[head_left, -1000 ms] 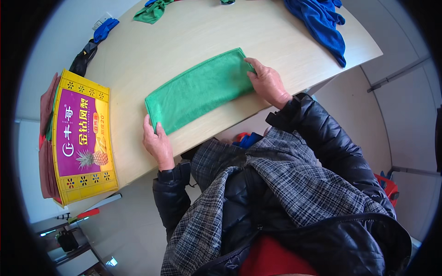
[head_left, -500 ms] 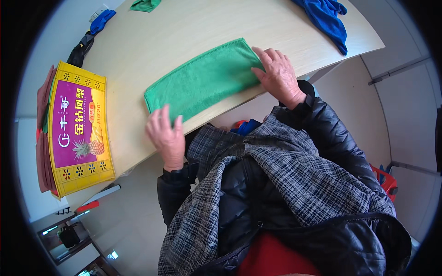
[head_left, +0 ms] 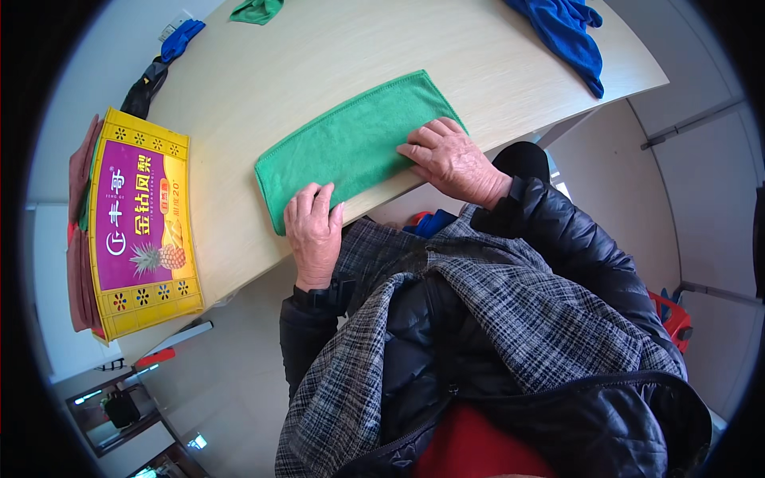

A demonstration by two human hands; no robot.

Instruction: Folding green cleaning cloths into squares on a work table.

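Green microfibre cloth [head_left: 355, 143], folded into a long strip, lies slantwise along the near edge of the pale wooden tabletop [head_left: 335, 56]. The left hand [head_left: 313, 231] rests palm down on the strip's near left end, fingers extended and together, gripping nothing. The right hand [head_left: 451, 157] lies flat on the near right part, fingers spread a little, likewise pressing rather than grasping. By my reading the step in hand is flattening the folded strip; a further fold would call for one hand to pinch an end while the other pins the cloth, with care that the near edge does not slip off the table.

At the left edge lies a yellow and purple carton [head_left: 143, 227] printed with a pineapple, on top of reddish-brown cloths [head_left: 77, 239]. A crumpled blue cloth [head_left: 562, 32] sits at the far right corner, a small green cloth [head_left: 256, 9] at the far edge, and a black and blue strap [head_left: 159, 64] at the far left corner. All stand well apart from the strip, so nothing blocks the hands.
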